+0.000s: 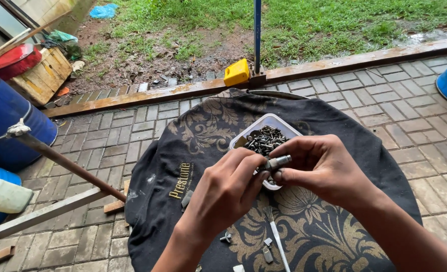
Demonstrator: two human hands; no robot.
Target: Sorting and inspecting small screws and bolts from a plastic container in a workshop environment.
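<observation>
Above the middle of the round surface (334,136), which is draped in a black cloth (183,151) with a gold floral pattern, both hands meet over a small metal part (275,162). The left hand (223,194) comes in from the near edge, its fingers (248,168) curled narrow and pinched on the left end of the part. The right hand (319,168) comes from the near right edge, its thumb and fingertips (279,176) closed on the same part from the other side. That part is a short silvery cylinder, held level between the two hands, just above the near rim of a white plastic tray (274,121). This tray sits toward the far edge of the surface and holds a heap of dark screws and bolts (264,140). Near the near edge, on the cloth, lie a thin white rod (279,242) and a few small loose metal pieces (226,236). Grey paving bricks (384,100) surround the surface, and a blue barrel (4,116) stands well apart at the left.
</observation>
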